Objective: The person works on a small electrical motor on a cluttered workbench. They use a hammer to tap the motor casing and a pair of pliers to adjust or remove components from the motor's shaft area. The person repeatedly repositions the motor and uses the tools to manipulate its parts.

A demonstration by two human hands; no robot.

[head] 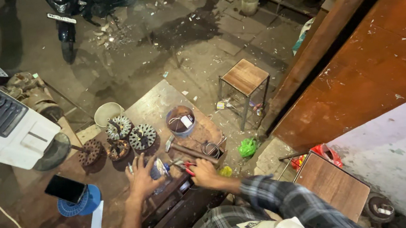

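Leaning over the counter (162,100) at lower centre, I press my left hand (141,178) flat, fingers spread, beside a small clear bottle (159,169); my right hand (203,172) is closed around red-handled pliers (189,167). A slip could knock the bottle over.

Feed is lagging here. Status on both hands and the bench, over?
Left hand spread flat on the workbench, beside a small clear bottle. Right hand gripping red-handled pliers. Round wound stators and hammer lie just beyond.
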